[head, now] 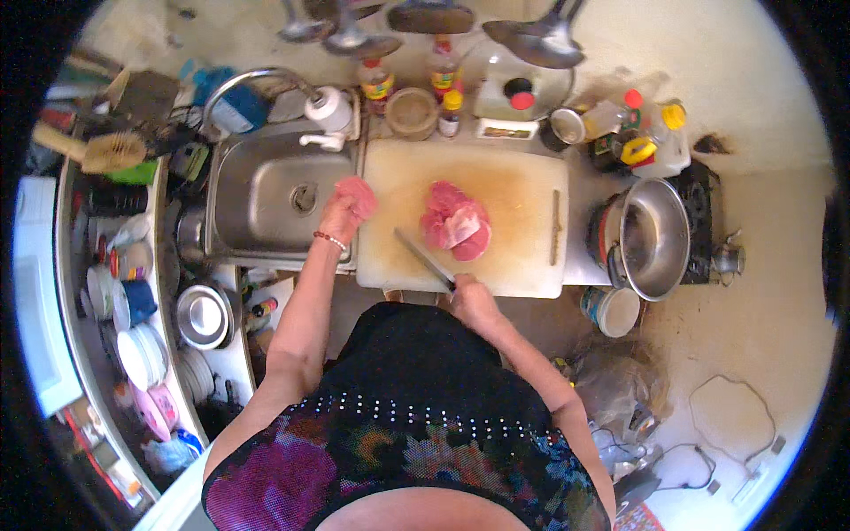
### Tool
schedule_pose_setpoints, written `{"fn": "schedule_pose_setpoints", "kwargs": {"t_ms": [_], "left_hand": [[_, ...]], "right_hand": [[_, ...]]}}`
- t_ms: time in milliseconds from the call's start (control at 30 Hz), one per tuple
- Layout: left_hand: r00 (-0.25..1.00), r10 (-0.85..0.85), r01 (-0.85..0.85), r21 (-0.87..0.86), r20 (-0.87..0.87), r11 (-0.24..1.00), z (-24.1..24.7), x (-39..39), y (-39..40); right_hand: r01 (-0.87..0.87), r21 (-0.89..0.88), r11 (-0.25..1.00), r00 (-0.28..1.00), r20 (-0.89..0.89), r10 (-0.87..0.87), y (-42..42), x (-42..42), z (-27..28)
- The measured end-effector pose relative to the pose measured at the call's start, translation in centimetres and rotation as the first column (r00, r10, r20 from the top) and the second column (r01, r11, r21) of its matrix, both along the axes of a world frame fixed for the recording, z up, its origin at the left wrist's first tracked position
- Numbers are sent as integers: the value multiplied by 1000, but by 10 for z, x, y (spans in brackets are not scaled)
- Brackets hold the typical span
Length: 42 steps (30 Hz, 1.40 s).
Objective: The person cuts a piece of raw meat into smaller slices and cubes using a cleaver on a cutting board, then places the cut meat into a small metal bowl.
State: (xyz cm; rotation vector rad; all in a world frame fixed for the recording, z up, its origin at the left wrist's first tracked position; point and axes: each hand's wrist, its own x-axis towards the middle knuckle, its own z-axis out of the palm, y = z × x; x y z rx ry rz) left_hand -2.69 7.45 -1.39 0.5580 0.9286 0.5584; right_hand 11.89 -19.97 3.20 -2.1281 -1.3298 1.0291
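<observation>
My left hand [340, 218] grips a piece of raw meat [357, 196] over the gap between the sink and the left edge of a white plastic cutting board [524, 279]. A beaded bracelet circles that wrist. At the board's front edge, my right hand [474, 302] is closed around the handle of a kitchen knife [425, 259]. Its blade points up and to the left across the board. A larger chunk of raw meat [446, 216], pink with a pale patch of fat, lies near the board's middle, just beyond the blade.
To the left is a steel sink [265, 192] with a curved faucet [255, 74]. Sauce bottles [376, 86] and a small bowl [412, 114] line the back. A large steel pot [654, 239] stands at right by a stove [697, 199]. Ladles [538, 43] hang above; shelves of dishes [143, 355] flank the left.
</observation>
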Motion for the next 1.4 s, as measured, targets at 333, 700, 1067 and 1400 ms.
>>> {"fn": "schedule_pose_setpoints", "kwargs": {"t_ms": [333,700,1067,1400], "left_hand": [[985,78,-33,-274,154,961,-15,16,-97],[496,-187,693,257,-848,673,-1,-11,-138],[694,-41,668,664,-719,-336,-20,-20,-105],[723,-52,652,706,-689,-277,-27,-7,-105]], "right_hand": [[173,16,985,957,233,-172,14,48,-4],[58,-124,991,976,214,-30,8,15,0],[-158,-186,970,936,285,207,14,-46,45],[-301,-253,919,859,346,377,24,-26,39]]}}
